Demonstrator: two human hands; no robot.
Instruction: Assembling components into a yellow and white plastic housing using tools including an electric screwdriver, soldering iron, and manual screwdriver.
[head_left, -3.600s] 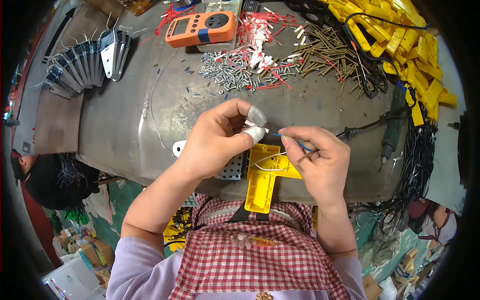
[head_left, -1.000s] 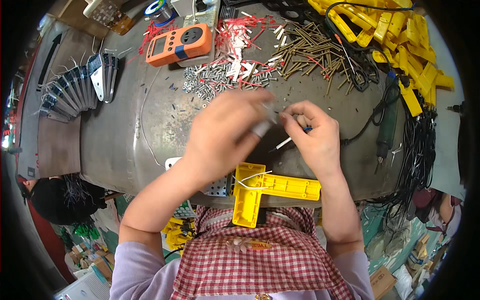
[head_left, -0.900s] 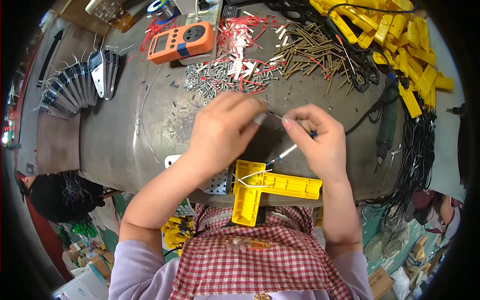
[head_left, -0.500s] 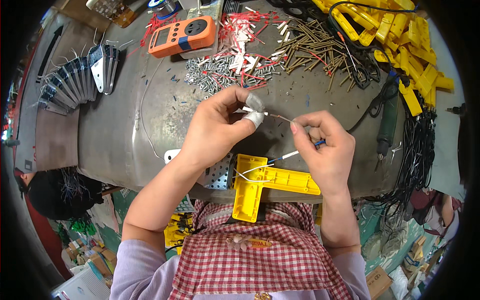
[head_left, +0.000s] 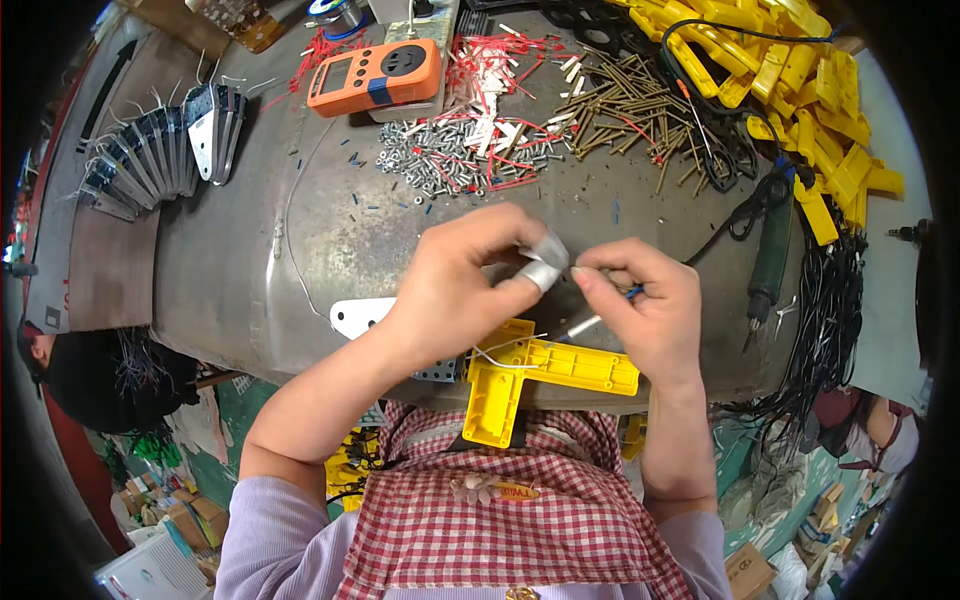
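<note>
My left hand (head_left: pixel 465 285) and right hand (head_left: pixel 640 305) are closed, pinching a thin wire (head_left: pixel 572 268) above the yellow part (head_left: pixel 545 375) at the table's near edge; I should keep it taut.

Yellow plastic L-shaped part (head_left: pixel 530 372): lies flat at near edge of bench, long arm running right, short arm overhanging edge toward person. Thin white wire (head_left: pixel 497 352) curls across its corner. Slim screwdriver (head_left: pixel 592 320), blue handle, metal shaft slanting down-left, tip just above yellow part, held in right hand (head_left: pixel 645 310).
</note>
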